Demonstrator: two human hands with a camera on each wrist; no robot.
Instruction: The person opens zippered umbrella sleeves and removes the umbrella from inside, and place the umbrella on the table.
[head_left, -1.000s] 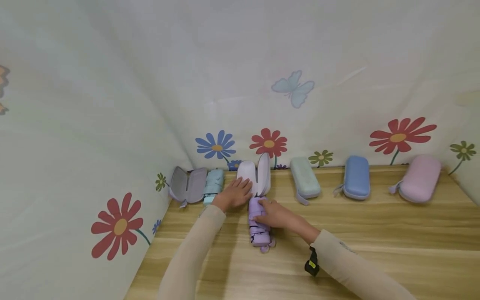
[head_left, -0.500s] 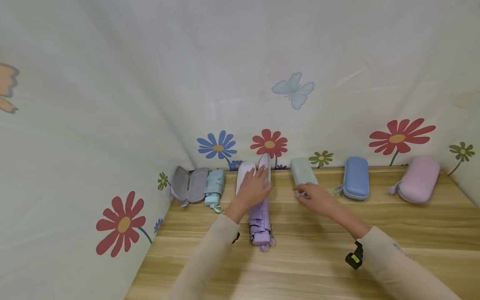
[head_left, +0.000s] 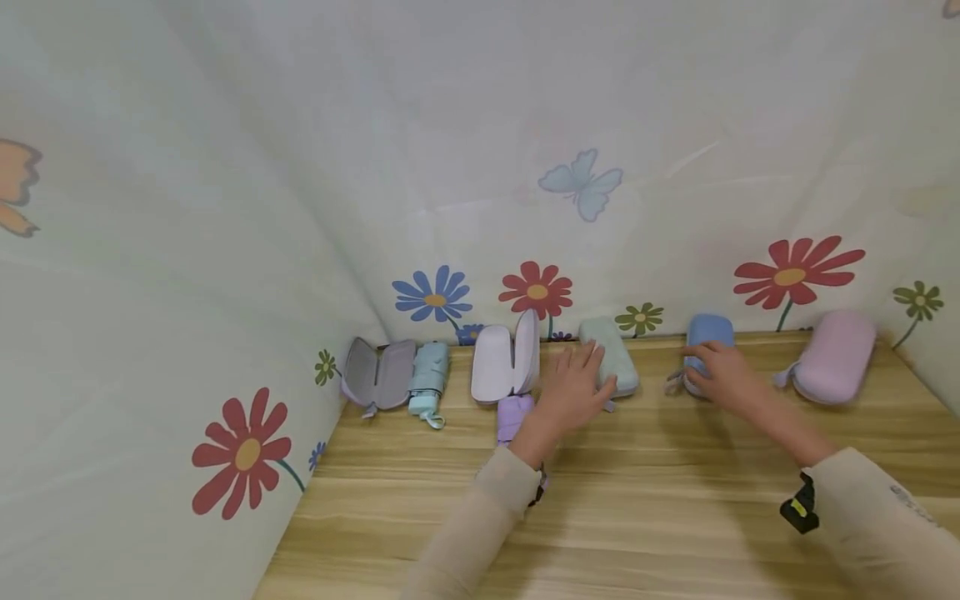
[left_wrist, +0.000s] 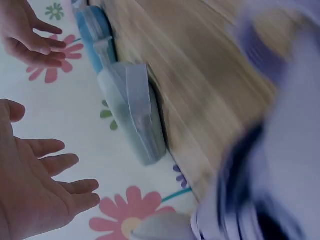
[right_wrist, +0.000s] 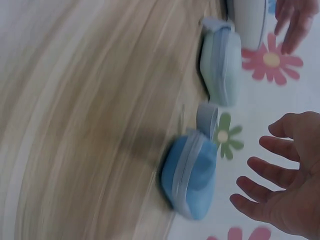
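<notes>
My left hand [head_left: 567, 400] hovers at the near left of the mint zippered case [head_left: 611, 354]. Straight, spread fingers show in the left wrist view, apart from that case. Over the blue zippered case [head_left: 708, 331] is my right hand [head_left: 727, 379], its fingers loosely spread. A gap between this hand and the blue case shows in the right wrist view. Both hands hold nothing. Partly hidden behind my left wrist lies a purple folded umbrella [head_left: 513, 414], in front of an open case with a white lining [head_left: 492, 362].
At the far left, an open grey-lilac case [head_left: 393, 375] lies beside a teal folded umbrella [head_left: 429, 375]. A pink zippered case [head_left: 836, 357] is at the right. The cases line the back of the wooden table [head_left: 637, 517], against a flower-printed curtain [head_left: 465, 167].
My right hand has left the purple umbrella and travelled right, past the mint case to the blue one. My left hand has moved right from the white-lined case toward the mint one.
</notes>
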